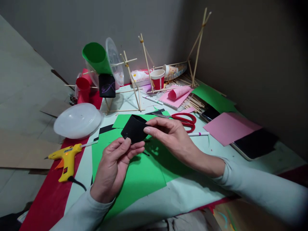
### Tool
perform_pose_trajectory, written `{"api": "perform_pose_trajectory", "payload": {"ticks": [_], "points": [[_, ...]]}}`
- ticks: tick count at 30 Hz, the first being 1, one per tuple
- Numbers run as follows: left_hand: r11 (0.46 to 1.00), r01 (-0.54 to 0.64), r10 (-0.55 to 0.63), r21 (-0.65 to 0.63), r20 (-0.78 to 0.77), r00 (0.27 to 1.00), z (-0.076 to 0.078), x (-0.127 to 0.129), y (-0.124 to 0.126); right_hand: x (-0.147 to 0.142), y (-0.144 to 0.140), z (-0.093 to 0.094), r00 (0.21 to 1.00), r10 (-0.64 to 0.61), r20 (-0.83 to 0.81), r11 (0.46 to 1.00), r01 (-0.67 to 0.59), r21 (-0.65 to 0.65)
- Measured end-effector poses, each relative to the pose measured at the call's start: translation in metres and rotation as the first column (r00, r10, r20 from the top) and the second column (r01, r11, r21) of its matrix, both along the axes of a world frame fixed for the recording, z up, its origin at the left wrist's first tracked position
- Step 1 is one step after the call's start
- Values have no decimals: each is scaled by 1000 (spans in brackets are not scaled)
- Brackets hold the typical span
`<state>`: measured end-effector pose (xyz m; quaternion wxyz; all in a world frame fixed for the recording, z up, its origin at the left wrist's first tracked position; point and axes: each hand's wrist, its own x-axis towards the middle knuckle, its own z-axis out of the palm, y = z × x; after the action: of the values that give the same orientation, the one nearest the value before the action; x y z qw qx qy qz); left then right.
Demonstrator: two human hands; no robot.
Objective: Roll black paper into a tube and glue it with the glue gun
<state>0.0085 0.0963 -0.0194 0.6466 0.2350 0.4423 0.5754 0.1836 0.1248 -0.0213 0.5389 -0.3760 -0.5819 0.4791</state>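
A short black paper tube (133, 130) is held up over the green paper sheets (134, 176). My left hand (115, 163) pinches its lower left edge between thumb and fingers. On the upper right rim, the thumb and index finger of my right hand (170, 136) are closed on the tube. Just behind the right hand lie red-handled scissors (185, 118), their blades pointing left. A white marker with a purple band (199, 134) rests beyond the right wrist.
A yellow glue gun (68, 158) lies at the left on red cloth, near a translucent plastic lid (78, 121). Behind stands a stick frame (134, 81) with a green paper tube (96, 57). A paper cup (157, 80), pink paper (231, 128) and a dark phone-like slab (255, 144) are farther right.
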Motion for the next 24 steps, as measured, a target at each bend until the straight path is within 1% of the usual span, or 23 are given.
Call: {"api": "perform_pose_trajectory", "payload": {"ticks": [2, 3, 5, 7, 10, 14, 17, 20, 22, 24], "points": [[1000, 28, -28, 10, 10, 1000, -2, 1, 0, 0, 2, 0, 990, 27, -139, 989, -47, -142], [999, 37, -37, 13, 9, 999, -2, 1, 0, 0, 3, 0, 980, 30, -195, 979, -68, -193], [999, 54, -54, 7, 4, 999, -4, 2, 0, -1, 4, 0, 963, 27, -269, 962, -98, -255], [998, 67, -67, 5, -6, 998, -5, 3, 0, 0, 4, 1, 955, 18, -297, 955, -105, -279], [996, 77, -75, 44, -46, 996, -5, 4, 0, 0, 3, 5, 957, 11, -289, 954, -97, -284], [993, 83, -72, 87, -122, 990, -3, 2, -1, 2, 2, 9, 974, 14, -224, 969, -68, -236], [992, 92, -74, 88, -195, 978, 0, 4, -4, 2, 0, 11, 983, 13, -184, 978, -51, -204], [993, 83, -57, 83, -281, 958, 3, 6, -6, 2, -2, 12, 989, 12, -146, 978, -42, -205], [996, 64, -40, 67, -311, 950, 4, 7, -8, 3, -3, 13, 993, 15, -119, 979, -39, -202], [998, 50, -31, 48, -331, 943, 5, 7, -9, 4, -4, 13, 997, 22, -71, 985, -33, -167]]}}
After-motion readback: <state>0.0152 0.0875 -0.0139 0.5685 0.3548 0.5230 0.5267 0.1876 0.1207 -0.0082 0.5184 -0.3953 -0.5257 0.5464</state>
